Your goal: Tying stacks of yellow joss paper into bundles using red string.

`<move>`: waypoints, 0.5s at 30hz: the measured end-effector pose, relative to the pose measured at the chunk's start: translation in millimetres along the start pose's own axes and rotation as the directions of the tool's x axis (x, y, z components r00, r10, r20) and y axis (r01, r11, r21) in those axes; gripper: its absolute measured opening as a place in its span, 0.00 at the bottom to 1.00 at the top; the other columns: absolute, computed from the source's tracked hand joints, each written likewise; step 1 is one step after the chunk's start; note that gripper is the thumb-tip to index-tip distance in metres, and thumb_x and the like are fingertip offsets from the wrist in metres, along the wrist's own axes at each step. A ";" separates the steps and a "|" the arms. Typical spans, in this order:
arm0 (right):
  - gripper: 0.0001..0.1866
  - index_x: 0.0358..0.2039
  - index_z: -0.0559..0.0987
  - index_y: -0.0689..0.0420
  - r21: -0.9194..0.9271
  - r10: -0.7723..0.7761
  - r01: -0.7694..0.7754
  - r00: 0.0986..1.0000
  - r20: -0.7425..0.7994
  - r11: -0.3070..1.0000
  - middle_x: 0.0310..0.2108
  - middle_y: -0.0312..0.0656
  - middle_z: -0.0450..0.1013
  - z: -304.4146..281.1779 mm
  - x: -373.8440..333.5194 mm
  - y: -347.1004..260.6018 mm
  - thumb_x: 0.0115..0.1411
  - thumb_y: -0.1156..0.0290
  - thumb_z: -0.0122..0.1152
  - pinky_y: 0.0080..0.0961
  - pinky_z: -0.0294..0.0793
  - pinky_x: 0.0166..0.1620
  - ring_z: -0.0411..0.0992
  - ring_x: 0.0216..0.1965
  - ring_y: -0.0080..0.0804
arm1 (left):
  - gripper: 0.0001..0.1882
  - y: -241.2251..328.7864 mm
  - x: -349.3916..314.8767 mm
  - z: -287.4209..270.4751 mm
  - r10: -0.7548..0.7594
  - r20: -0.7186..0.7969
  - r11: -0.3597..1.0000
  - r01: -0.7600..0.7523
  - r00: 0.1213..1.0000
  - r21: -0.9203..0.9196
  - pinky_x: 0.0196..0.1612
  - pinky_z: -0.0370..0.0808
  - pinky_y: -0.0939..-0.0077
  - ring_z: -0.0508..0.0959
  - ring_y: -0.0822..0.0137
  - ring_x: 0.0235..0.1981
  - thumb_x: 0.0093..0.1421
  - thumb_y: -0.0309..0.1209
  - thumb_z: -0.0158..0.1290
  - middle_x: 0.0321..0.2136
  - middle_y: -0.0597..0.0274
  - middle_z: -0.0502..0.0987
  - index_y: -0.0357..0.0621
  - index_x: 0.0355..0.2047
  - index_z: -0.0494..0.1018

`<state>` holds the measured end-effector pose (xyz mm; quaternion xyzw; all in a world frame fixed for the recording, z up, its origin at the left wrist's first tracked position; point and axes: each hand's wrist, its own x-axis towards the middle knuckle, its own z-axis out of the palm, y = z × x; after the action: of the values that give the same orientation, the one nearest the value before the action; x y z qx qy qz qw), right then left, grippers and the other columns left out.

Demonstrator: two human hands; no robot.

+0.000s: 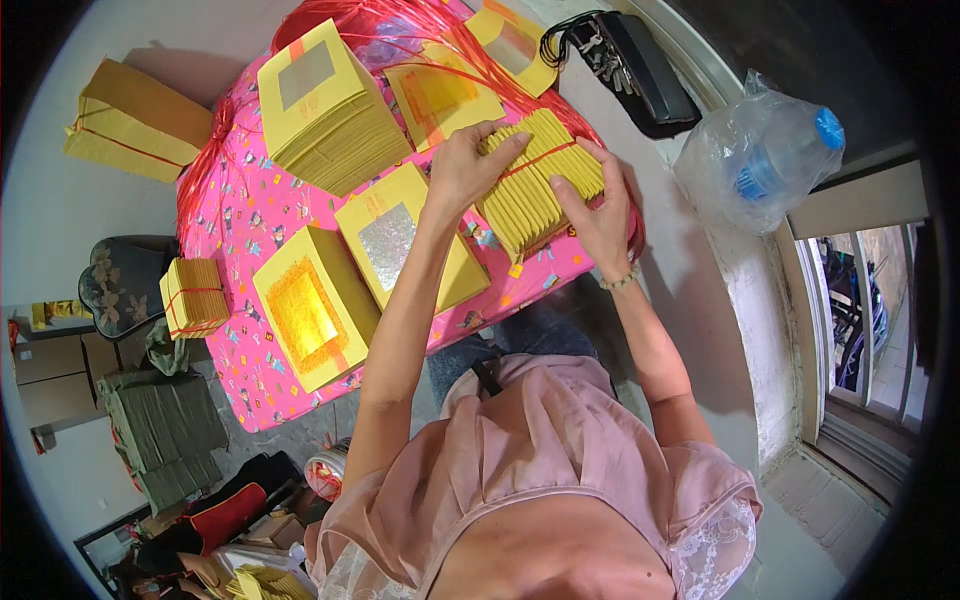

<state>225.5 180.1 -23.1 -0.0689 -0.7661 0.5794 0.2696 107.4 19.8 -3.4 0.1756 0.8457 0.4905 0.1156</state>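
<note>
A bundle of folded yellow joss paper (540,190) with a red string across its middle lies at the table's right edge. My left hand (468,165) grips its left side, thumb on the top folds. On the right side, my right hand (598,215) has its thumb on the folds and its fingers around the far corner. Close to my left forearm lies a yellow stack with a silver foil square (388,240). Further left is a stack with a gold foil square (308,315). Behind them rises a tall stack of yellow paper (330,130).
Red plastic strings (440,45) run along the table's back over loose yellow sheets (440,95). Tied bundles (195,298) sit at the left edge of the pink patterned table (265,395). On the right ledge are a black case with keys (640,75) and a bagged plastic bottle (765,165).
</note>
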 end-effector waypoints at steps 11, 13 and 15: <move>0.44 0.69 0.48 0.60 0.191 -0.046 0.048 0.999 -0.015 0.980 0.66 0.48 0.52 -7.3 -36.1 40.1 0.60 0.63 0.62 0.39 0.49 0.67 0.50 0.67 0.39 | 0.33 -10.2 -11.8 -1.3 0.050 -0.144 0.917 -0.103 0.988 -0.384 0.51 0.71 0.71 0.78 0.63 0.47 0.61 0.54 0.54 0.45 0.54 0.79 0.35 0.53 0.73; 0.43 0.69 0.49 0.60 0.165 -0.018 0.012 0.999 0.038 0.986 0.65 0.48 0.53 -16.5 -47.0 60.0 0.61 0.62 0.62 0.38 0.49 0.66 0.51 0.67 0.39 | 0.34 -16.2 -30.4 -0.4 -0.171 -0.320 0.816 -0.048 0.932 -0.576 0.57 0.64 0.75 0.70 0.67 0.55 0.64 0.52 0.51 0.54 0.60 0.72 0.36 0.60 0.65; 0.41 0.68 0.50 0.60 0.152 0.006 -0.026 0.991 0.131 0.988 0.65 0.47 0.53 -18.6 -48.2 67.4 0.63 0.59 0.59 0.36 0.49 0.66 0.51 0.66 0.38 | 0.36 -28.4 -60.1 6.6 -0.327 -0.241 0.719 0.075 0.914 -0.691 0.59 0.62 0.72 0.66 0.66 0.59 0.64 0.52 0.50 0.57 0.58 0.68 0.38 0.63 0.60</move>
<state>261.5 197.3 -98.0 -0.0161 -0.7347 0.6418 0.2191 159.4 -12.7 -30.0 -0.0615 0.6339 0.7675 0.0734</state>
